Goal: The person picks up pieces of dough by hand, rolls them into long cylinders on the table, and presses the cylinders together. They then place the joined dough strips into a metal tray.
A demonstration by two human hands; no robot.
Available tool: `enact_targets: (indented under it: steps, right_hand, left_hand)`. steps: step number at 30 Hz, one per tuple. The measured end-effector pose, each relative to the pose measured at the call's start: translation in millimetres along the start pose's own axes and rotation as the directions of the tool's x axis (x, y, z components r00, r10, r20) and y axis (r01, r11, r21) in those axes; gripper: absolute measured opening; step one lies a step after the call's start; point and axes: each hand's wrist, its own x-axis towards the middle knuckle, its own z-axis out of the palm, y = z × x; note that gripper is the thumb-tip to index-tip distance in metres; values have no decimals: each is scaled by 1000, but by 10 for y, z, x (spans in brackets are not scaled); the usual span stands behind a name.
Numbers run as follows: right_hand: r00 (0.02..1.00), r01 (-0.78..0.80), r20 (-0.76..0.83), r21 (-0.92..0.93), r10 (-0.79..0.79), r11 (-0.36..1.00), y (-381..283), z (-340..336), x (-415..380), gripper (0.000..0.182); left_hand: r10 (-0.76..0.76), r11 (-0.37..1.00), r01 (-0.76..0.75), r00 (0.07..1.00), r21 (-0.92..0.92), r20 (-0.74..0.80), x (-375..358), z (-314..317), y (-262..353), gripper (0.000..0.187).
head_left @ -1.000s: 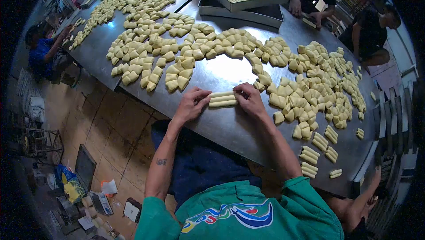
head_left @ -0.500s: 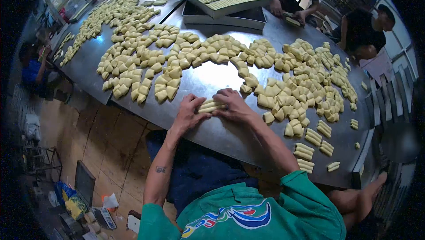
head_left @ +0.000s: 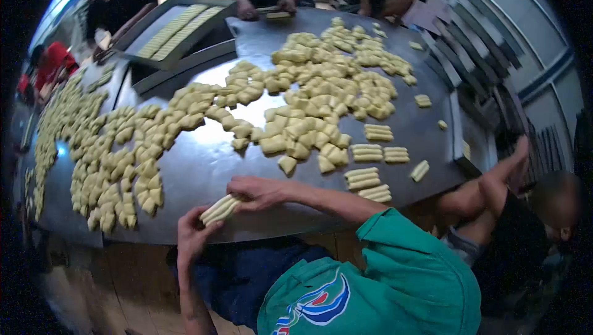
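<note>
A small row of pale dough rolls [head_left: 220, 210] lies side by side between my two hands, near the front edge of the metal table. My left hand [head_left: 195, 234] is closed around its left end, fingers on the far side and thumb on the near side. The other end is gripped by my right hand [head_left: 262, 193], whose fingers partly cover it. Beyond my hands, cut dough pieces [head_left: 309, 126] are spread in a wide heap. To my right sit several finished-looking groups of dough rolls [head_left: 362, 178], laid flat on the steel.
A metal tray [head_left: 223, 6] with rows of rolls rests on another tray [head_left: 219, 52] at the back. More dough pieces [head_left: 117, 168] cover the left side. Metal racks or trays [head_left: 472, 44] stand at right. Co-workers sit around the table [head_left: 420, 131]; one person's arm [head_left: 494, 180] is close on my right.
My view has turned to the right, so the table appears rotated. Both hands still hold the dough rolls, which now slant in view instead of lying nearly level.
</note>
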Motion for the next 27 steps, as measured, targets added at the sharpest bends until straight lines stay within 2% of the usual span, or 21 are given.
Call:
enact_targets:
  steps: [1, 2, 3, 4, 5, 7, 9, 11, 13, 14, 15, 16, 17, 18, 19, 20, 21, 23, 24, 26, 27]
  right_hand:
    - [1000, -27, -14, 0, 27, 1000, -69, -9, -109, 41]
    - [993, -113, -9, 226, 118, 968, -209, -32, -199, 42]
    - [980, -186, 18, 442, 199, 877, -324, -32, -277, 44]
    - [957, -234, -9, 569, 290, 788, -389, 7, -351, 39]
    - [956, -241, 1, 571, 293, 785, -424, 57, -387, 39]
    - [805, -380, -225, 514, 548, 769, -493, 151, -449, 32]
    - [782, -394, -264, 493, 564, 776, -564, 10, -589, 28]
    - [737, -290, -163, 801, 656, 524, -731, -273, -766, 27]
    - [732, -325, -171, 764, 660, 558, -955, -427, -936, 26]
    - [739, -353, -176, 721, 651, 596, -1090, -524, -1025, 25]
    - [728, -465, -222, 534, 648, 706, -1272, -685, -1145, 23]
    - [740, -486, -299, 382, 603, 786, -1358, -827, -1346, 24]
    - [626, -547, -290, 499, 724, 672, -1493, -974, -1545, 27]
    - [617, -503, -445, 411, 649, 760, -1590, -1084, -1729, 26]
    - [522, -591, -442, 429, 729, 683, -1600, -1191, -1994, 23]
    - [413, -670, -438, 448, 798, 592, -1594, -1276, -2231, 21]
    - [317, -701, -521, 434, 792, 566, -1629, -1316, -2353, 17]
    - [215, -758, -580, 408, 786, 508, -1572, -1395, -2682, 17]
    - [207, -762, -582, 408, 786, 503, -1508, -1406, -2833, 17]
    - [93, -699, -676, 478, 731, 532, -1302, -1385, -3136, 15]
    - [89, -699, -676, 481, 731, 530, -1118, -1355, -3341, 15]
  left_hand:
    - [-2, 980, 4, 1000, -200, 10, -68, 110, -42, 40]
    - [-20, 961, 25, 1000, -275, 20, -121, 224, 5, 41]
    - [-42, 937, 48, 999, -347, 24, -197, 335, 59, 41]
    - [-20, 924, 20, 1000, -382, 2, -249, 437, 90, 37]
    - [-28, 921, 25, 1000, -389, -2, -234, 488, 73, 37]
    - [-123, 894, 98, 992, -436, -29, -172, 588, -52, 32]
    - [-95, 894, 60, 994, -444, -57, -195, 607, -173, 32]
    - [-77, 859, 47, 996, -510, -39, -259, 611, -182, 33]
    - [-36, 879, 27, 999, -477, -11, -344, 730, -113, 34]
    - [-34, 824, 44, 999, -566, 29, -368, 818, -49, 34]
    - [-27, 759, 62, 998, -648, 64, -389, 870, 9, 34]
    - [34, 790, 16, 997, -613, 69, -414, 875, 56, 34]
    - [32, 783, 17, 997, -621, 67, -401, 827, -16, 34]
    - [26, 846, 32, 994, -532, 102, -372, 703, -149, 32]
    - [16, 899, 47, 990, -436, 140, -358, 610, -255, 31]
    - [-67, 895, 110, 991, -432, 114, -335, 565, -233, 25]
    - [-59, 891, 101, 992, -443, 108, -309, 535, -242, 25]
    - [-52, 909, 93, 993, -407, 110, -267, 496, -176, 25]
    - [-20, 915, 54, 996, -399, 90, -267, 490, -130, 24]
    - [-18, 914, 59, 994, -402, 105, -216, 453, -89, 24]
    - [-19, 914, 63, 994, -402, 112, -199, 432, -59, 24]
